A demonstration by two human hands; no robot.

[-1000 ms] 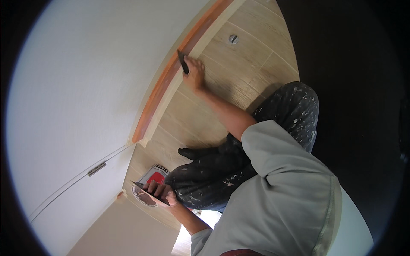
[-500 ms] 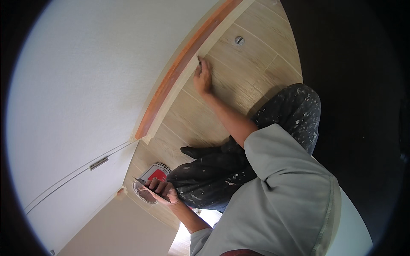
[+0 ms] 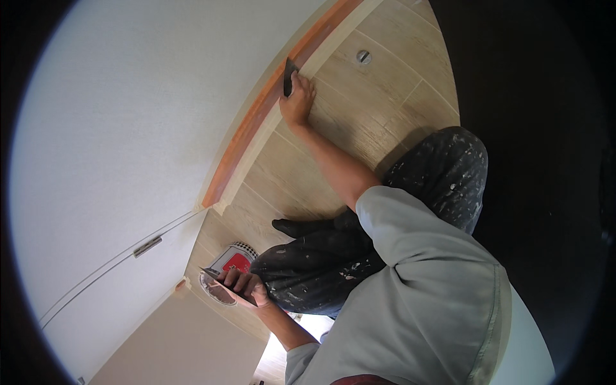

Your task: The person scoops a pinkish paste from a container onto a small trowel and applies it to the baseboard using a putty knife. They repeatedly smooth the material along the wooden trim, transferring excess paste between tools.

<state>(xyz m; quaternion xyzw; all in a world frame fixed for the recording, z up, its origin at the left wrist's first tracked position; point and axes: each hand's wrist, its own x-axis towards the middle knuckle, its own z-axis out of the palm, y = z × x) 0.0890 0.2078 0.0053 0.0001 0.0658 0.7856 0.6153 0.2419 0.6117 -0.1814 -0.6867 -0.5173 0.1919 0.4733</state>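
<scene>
My right hand (image 3: 298,102) is closed round a putty knife with a dark flat blade (image 3: 290,76). That blade lies against the reddish-orange baseboard (image 3: 247,131), which runs along the foot of the white wall. Lower left, my left hand (image 3: 249,287) grips a second thin flat blade (image 3: 214,275), its pointed corner sticking out past my fingers. Directly behind that hand stands an open bucket (image 3: 224,258) with a red patch on its side and pale smears round its rim. What is inside the bucket is mostly hidden.
Pale masking tape (image 3: 249,168) borders the baseboard along the wood-look tile floor (image 3: 359,115). A round metal fitting (image 3: 364,58) is set in the floor. A white door with a hinge (image 3: 148,246) is at the left. My paint-spattered dark trousers (image 3: 436,163) cover my bent legs.
My right hand has shifted a little left from the tape edge onto the baseboard, turning so the knife's blade now shows. My left hand stays with its blade over the bucket.
</scene>
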